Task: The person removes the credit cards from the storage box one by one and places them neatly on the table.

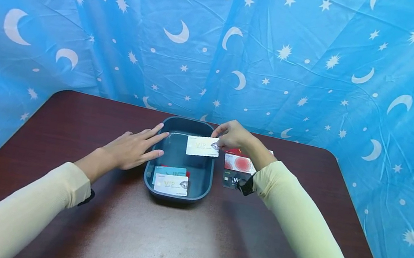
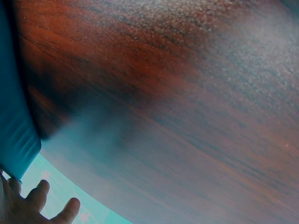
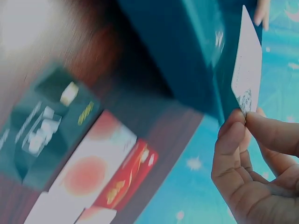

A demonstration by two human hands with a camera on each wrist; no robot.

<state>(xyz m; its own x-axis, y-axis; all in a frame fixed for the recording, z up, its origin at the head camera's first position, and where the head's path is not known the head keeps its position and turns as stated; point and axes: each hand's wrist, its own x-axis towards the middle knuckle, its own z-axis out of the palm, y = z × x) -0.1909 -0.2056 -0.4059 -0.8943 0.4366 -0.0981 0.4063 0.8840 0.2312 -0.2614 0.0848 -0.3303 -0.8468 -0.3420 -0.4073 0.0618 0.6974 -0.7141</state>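
Observation:
Between thumb and fingertips my right hand [image 1: 233, 135] pinches a white VIP card [image 1: 202, 146] by its right end, over the right side of a dark blue-grey bin [image 1: 175, 198]. The right wrist view shows the same white card [image 3: 247, 65] nearly edge-on. My left hand [image 1: 133, 149] lies with fingers spread and extended, fingertips at the bin's left rim. Inside the bin's near end, another white VIP card [image 1: 171, 184] overlaps a teal card [image 1: 170, 170], and a bit of red shows behind them.
Right of the bin lie a black VIP card [image 1: 230, 179], a white card with a red circle [image 1: 239, 163] and a red card [image 3: 126, 175], partly under my right forearm. A dark wood table [image 1: 123, 234] carries everything; a blue star-and-moon curtain [image 1: 206, 33] hangs behind it.

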